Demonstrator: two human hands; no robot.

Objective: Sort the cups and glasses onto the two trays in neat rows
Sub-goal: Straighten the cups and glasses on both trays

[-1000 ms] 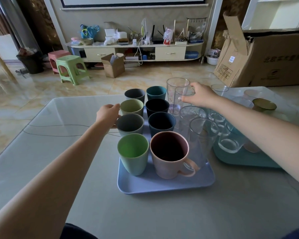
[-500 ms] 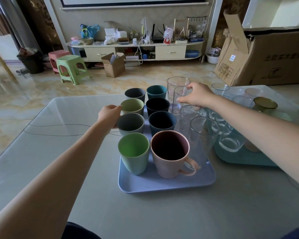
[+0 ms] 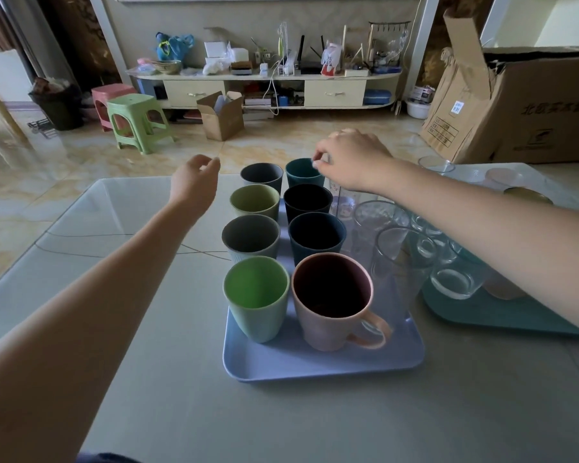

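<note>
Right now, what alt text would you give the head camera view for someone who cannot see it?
Two bare hands hover over a blue tray holding two rows of coloured cups and a pink mug. The left hand and right hand hold nothing. Clear glasses crowd the tray's right side and a teal tray.

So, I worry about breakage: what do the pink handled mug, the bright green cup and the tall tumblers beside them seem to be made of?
The pink handled mug and the bright green ribbed cup look like matte plastic or fibre composite: opaque, dull, no gloss. The tall clear tumblers look like glass, possibly clear plastic: transparent, with bright rims.
</note>
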